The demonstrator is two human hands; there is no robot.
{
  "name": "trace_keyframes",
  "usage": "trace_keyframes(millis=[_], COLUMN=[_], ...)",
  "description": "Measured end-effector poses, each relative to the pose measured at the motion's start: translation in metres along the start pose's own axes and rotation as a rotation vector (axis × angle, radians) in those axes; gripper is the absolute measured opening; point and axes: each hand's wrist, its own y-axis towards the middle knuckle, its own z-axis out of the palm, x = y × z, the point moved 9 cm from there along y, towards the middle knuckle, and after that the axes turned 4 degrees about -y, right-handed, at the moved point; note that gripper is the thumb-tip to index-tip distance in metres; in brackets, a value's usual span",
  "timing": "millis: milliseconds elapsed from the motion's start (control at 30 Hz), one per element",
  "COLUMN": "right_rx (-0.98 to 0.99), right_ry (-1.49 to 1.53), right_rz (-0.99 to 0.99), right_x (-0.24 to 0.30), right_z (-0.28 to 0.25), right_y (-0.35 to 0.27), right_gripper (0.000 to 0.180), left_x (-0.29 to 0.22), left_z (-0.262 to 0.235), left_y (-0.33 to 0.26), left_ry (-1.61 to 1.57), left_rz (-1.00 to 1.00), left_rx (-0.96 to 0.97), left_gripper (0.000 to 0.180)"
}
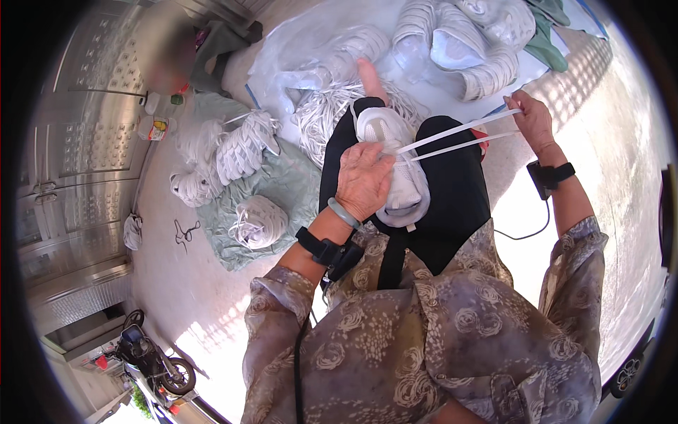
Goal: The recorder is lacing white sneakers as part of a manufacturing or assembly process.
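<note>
- The pale floor [159, 261] spreads all around. Laces should stay up off it, I think, so they stay clean.
- A green cloth [296, 169] lies on the floor to the left, with more white shoes [244, 148] on it. It would be good to leave those there, well apart from the pulling.
- The two legs, in black [455, 184], make the lap. Holding the lap steady should help the work.
- A big heap of loose laces [318, 116] sits at the far side, just past the left knee. Best not to let the long ends catch in it.
- The white shoe [409, 180] is on the lap, with its toe pointing far and its heel near.
- The left hand [362, 180] lies over the shoe's left side and middle. I cannot tell if its fingers pinch anything. A firm but soft press should stop the shoe from sliding.
- The right hand [534, 120] is up to the right, and its fingers pinch the lace ends.
- Two white laces [459, 131] run straight from the shoe to that hand. An even, slow pull seems best, with both lying flat and not twisted. A hard yank could bunch up the shoe.
</note>
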Motion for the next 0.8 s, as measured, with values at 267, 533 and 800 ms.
trace_keyframes(millis=[267,533,800], right_rx=[0.019,0.31,0.379], right_ry=[-0.231,0.227,0.106], right_rz=[-0.193,-0.673,-0.573], right_x=[0.02,0.173,0.184], right_z=[0.032,0.06,0.094], right_y=[-0.035,-0.076,-0.073], right_gripper=[0.034,0.012,0.009], left_x=[-0.009,-0.007,-0.004], left_z=[0.013,0.013,0.014], left_y=[0.004,0.002,-0.001], left_ry=[0.043,0.037,0.063], left_rz=[0.016,-0.017,-0.043], left_rx=[0.071,0.074,0.051], left_gripper=[0.031,0.033,0.034])
